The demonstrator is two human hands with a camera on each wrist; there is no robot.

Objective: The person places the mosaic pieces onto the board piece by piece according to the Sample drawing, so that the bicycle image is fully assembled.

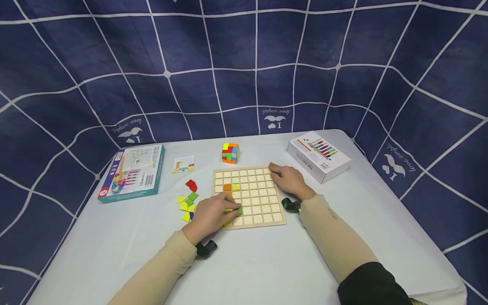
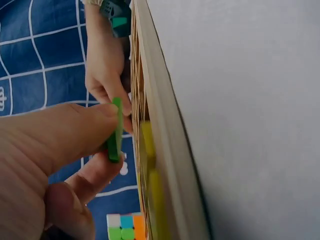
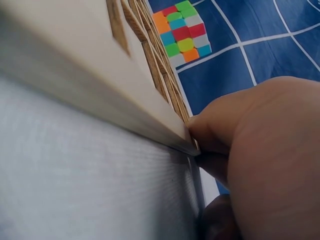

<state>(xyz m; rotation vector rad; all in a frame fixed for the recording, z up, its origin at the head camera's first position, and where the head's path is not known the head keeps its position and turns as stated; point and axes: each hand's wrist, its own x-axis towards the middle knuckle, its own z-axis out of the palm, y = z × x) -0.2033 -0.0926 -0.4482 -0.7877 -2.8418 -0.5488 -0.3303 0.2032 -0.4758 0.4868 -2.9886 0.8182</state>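
Between thumb and fingers, my left hand (image 1: 213, 214) pinches a small green tile (image 2: 115, 134) over the lower left of a wooden grid board (image 1: 263, 209). In the left wrist view the tile is on edge, apart from the board. My right hand (image 1: 290, 180) grips the board's far right corner, thumb on the rim (image 3: 170, 125). Orange tile (image 1: 227, 187) and yellow tile (image 1: 236, 187) sit in cells at the board's left; my left hand hides some cells near it. Left of the board lie loose tiles: red (image 1: 191, 185), green (image 1: 192, 196), yellow (image 1: 181, 199) and a partly hidden blue one.
A colourful puzzle cube (image 1: 230, 153) stands behind the board. A pattern card (image 1: 184, 164) lies at the back left, beside a flat game box (image 1: 132, 171). At the back right is a white box (image 1: 319, 156). A blue gridded curtain (image 1: 236, 55) surrounds the table.
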